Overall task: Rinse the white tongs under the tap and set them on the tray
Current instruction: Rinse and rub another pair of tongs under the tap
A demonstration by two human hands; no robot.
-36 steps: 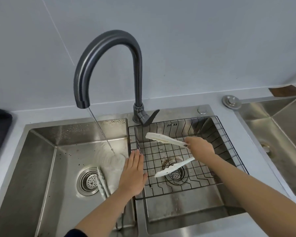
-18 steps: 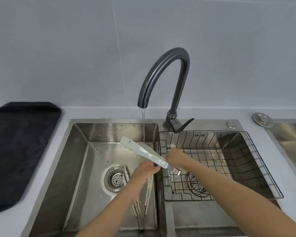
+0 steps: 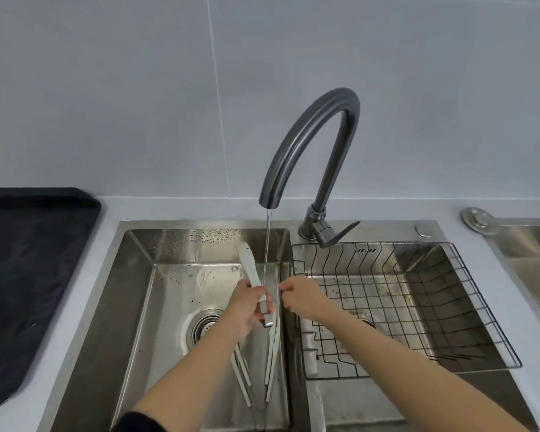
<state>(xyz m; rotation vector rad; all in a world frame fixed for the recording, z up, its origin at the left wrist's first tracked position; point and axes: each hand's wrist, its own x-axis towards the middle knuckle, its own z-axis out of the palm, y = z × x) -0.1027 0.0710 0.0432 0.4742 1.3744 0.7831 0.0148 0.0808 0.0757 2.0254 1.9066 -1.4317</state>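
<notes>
At nine o'clock a dark matte tray (image 3: 28, 275) is seen; a steel double sink (image 3: 131, 307) fills the centre. Under the curved grey tap (image 3: 312, 141), smooth white tongs (image 3: 249, 266) are gripped by the left hand (image 3: 247, 310). The right hand (image 3: 303, 299) is loosely curled, holding nothing. No writing is legible.

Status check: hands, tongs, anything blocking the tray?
Left hand gripping white tongs under tap stream. Right hand beside, curled, empty. Black tray left of sink, path unobstructed.
</notes>
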